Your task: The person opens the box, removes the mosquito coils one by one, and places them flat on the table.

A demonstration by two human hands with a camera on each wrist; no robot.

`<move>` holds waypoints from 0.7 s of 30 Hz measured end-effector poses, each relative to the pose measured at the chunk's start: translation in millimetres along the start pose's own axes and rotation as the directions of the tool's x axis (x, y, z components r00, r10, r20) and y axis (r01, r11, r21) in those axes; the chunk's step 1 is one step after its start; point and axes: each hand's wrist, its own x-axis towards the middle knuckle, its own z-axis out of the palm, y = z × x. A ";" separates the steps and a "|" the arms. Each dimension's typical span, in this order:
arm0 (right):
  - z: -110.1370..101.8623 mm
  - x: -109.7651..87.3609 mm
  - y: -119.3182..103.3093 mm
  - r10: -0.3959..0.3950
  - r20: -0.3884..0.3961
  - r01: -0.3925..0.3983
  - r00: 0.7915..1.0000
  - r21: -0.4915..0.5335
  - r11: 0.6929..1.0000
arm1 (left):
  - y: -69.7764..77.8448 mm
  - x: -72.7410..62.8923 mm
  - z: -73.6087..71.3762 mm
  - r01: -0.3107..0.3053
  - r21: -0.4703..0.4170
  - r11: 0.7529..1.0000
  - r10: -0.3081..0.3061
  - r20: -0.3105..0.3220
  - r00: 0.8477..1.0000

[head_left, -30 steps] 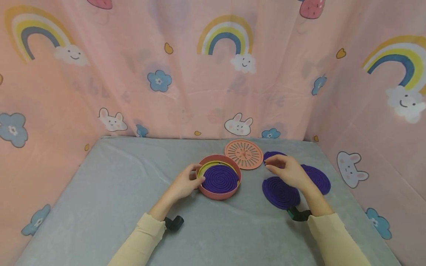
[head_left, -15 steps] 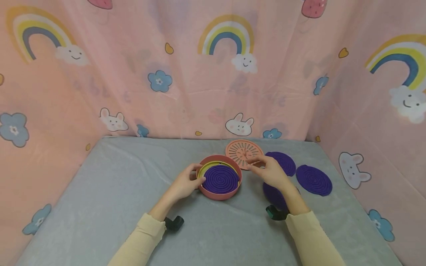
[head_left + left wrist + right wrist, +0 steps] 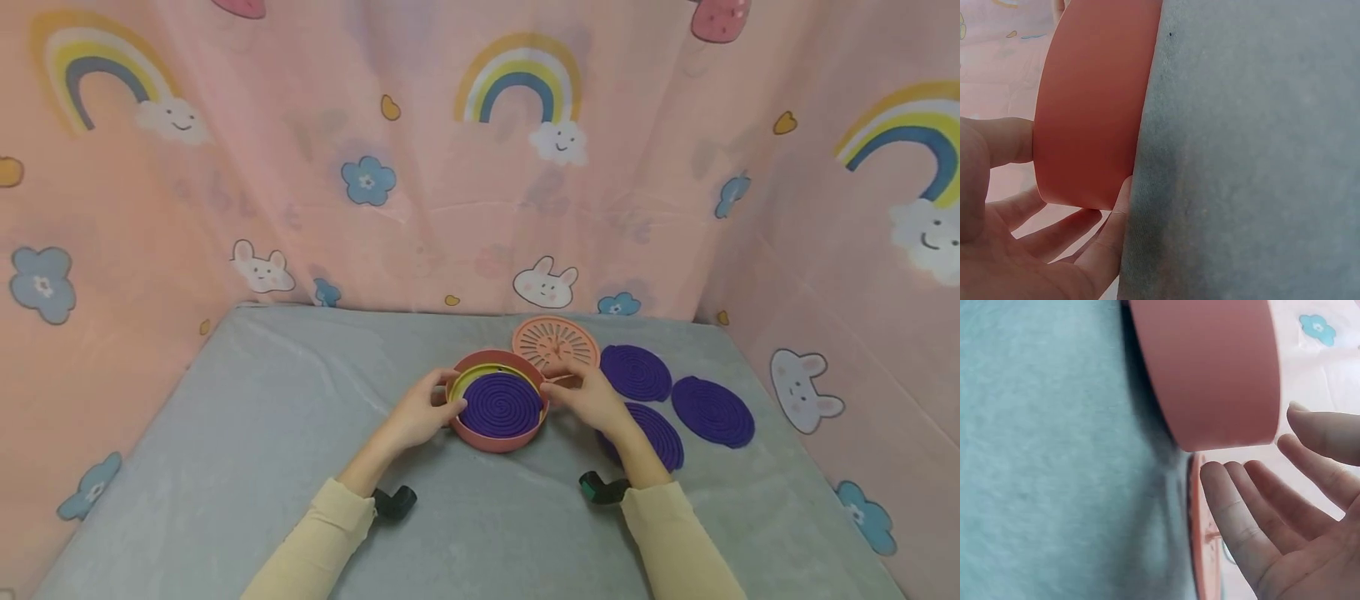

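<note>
A purple mosquito coil (image 3: 501, 405) lies in a round pink box (image 3: 498, 444), over a yellow inner rim (image 3: 491, 369). At the box's left side, my left hand (image 3: 415, 412) holds the wall, thumb over the rim and fingers outside. The left wrist view shows the fingers against the outer wall of the pink box (image 3: 1094, 112). My right hand (image 3: 592, 400) is at the box's right edge. In the right wrist view, its fingers (image 3: 1235, 512) are extended and spread just beside the pink box (image 3: 1213, 375), holding nothing.
A slotted orange lid (image 3: 553, 332) lies flat behind the box to the right, partly behind my right hand. Several more purple coils lie on the grey cloth (image 3: 300, 433) at the right: a rear coil (image 3: 636, 372), an outer coil (image 3: 712, 412), and one (image 3: 660, 437) partly under my right forearm.
My right hand has moved left from above the loose coils to the box's right edge, uncovering the rear coils. My left hand, the box and the coil inside have stayed in place.
</note>
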 end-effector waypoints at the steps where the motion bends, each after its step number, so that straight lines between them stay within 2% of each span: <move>1: 1.1 -0.1 1.6 0.000 0.000 0.000 1.000 0.004 1.000 | 0.0 0.2 0.3 0.001 -0.001 1.000 -0.001 0.002 1.000; 11: 7.0 -1.3 7.7 -0.014 0.012 0.014 1.000 0.065 0.998 | -0.8 0.2 0.6 -0.002 -0.011 1.000 0.003 0.013 1.000; 15: 4.2 -10.2 -15.9 -0.003 0.039 0.000 0.999 0.082 0.997 | -0.4 0.0 0.6 -0.006 -0.012 1.000 0.007 0.012 1.000; 18: 3.5 -13.0 -24.2 0.001 0.051 -0.005 0.999 0.093 0.996 | 0.0 0.0 0.4 -0.006 -0.015 1.000 0.006 0.009 1.000; 21: 5.5 -6.1 -7.6 -0.003 0.049 -0.002 0.999 0.108 0.994 | -0.4 0.1 0.1 -0.002 -0.021 1.000 0.002 0.007 1.000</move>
